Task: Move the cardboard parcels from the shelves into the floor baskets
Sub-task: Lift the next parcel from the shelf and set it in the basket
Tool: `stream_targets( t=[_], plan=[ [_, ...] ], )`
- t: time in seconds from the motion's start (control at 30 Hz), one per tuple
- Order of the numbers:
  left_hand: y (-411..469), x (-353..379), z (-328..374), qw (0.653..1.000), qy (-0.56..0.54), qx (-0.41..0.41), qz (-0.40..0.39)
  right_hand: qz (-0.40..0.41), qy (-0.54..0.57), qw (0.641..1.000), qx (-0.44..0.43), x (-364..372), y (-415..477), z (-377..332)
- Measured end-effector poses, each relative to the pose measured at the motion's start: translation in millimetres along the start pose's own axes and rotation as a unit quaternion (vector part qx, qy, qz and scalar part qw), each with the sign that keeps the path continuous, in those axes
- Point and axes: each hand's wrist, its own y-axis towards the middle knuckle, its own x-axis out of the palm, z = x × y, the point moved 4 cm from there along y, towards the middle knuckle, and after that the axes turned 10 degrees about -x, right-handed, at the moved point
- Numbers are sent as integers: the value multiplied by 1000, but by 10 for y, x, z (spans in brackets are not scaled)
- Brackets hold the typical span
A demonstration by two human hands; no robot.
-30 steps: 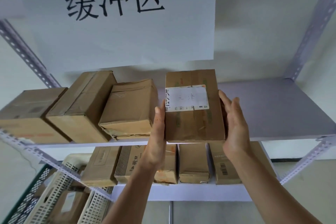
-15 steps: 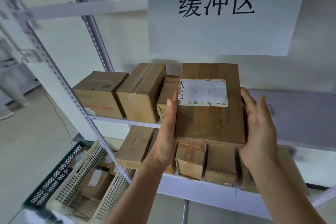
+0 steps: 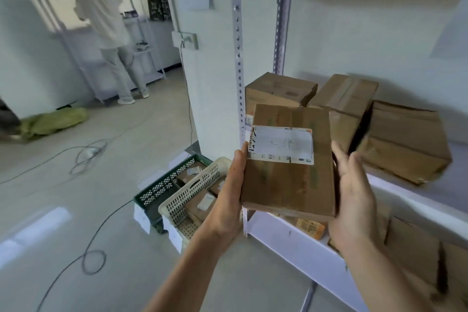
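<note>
Left hand (image 3: pixel 229 185), right hand (image 3: pixel 354 192) clamp parcel (image 3: pixel 286 187) sides; label (image 3: pixel 282 145) writing faint, unreadable.

Flat cardboard parcel (image 3: pixel 288 185) with a white label, held off the shelf.
Three more brown parcels (image 3: pixel 278 91) sit on the shelf (image 3: pixel 395 192); green basket (image 3: pixel 162 187) and white basket (image 3: pixel 192 190) on the floor hold parcels.

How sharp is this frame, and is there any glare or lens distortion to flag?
Head view: the held parcel and both hands, left hand and right hand, are fairly sharp; the person in the background and floor cables are smeared; soft glare patches on the floor; wide-angle bending of the shelf upright.
</note>
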Motion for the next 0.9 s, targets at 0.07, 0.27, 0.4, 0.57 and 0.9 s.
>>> stream_targets(
  t=[0.07,0.27,0.4,0.57,0.9],
  plan=[
    [-128,-314,60,999,-9,-7,37,-26,4,1000,12,296,-7,190],
    [-302,-1082,103,995,-3,-2,97,-94,-9,994,61,930,84,741],
    [-276,-1553,117,989,-8,-6,148,-112,-27,989,90,1267,238,1172],
    [-33,-2191,73,981,25,-26,188,-99,-7,986,136,1698,468,1733],
    [956,-3512,346,982,25,-102,154,-80,-14,979,185,2630,1416,2867]
  ],
)
